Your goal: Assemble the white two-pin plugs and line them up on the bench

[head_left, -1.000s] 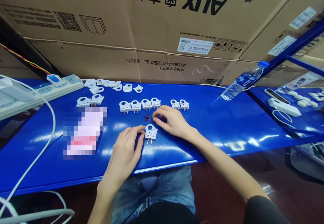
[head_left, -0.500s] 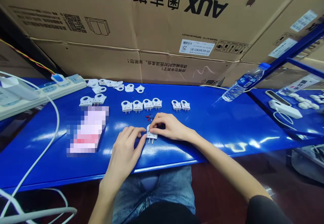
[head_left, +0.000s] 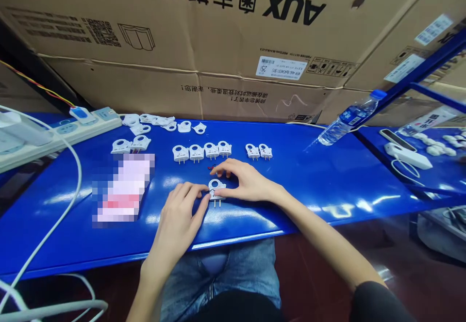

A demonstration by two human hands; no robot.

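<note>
A white two-pin plug housing [head_left: 217, 185] with a round hole lies on the blue table before me, its metal pins toward my body. My left hand [head_left: 184, 210] pinches its left edge between thumb and index finger. My right hand [head_left: 247, 179] rests its thumb on the housing's lower right part, while its index finger reaches apart, over small red-and-black parts [head_left: 210, 168] just beyond. Those parts are partly covered by the fingertips. Behind them stands a row of similar white plug housings [head_left: 196, 152], with two more [head_left: 259, 151] to the right.
Loose white covers [head_left: 156, 120] and two housings [head_left: 131, 144] lie at the back left, near a power strip [head_left: 87, 123]. A blurred pink item [head_left: 125, 186] is left of my hands. A water bottle [head_left: 351, 118] leans at the right, by a blue metal frame. A large carton [head_left: 218, 40] stands behind.
My right index finger has lifted off the housing and stretched away toward the red-and-black parts, uncovering the round hole. The left hand keeps its grip on the edge.
</note>
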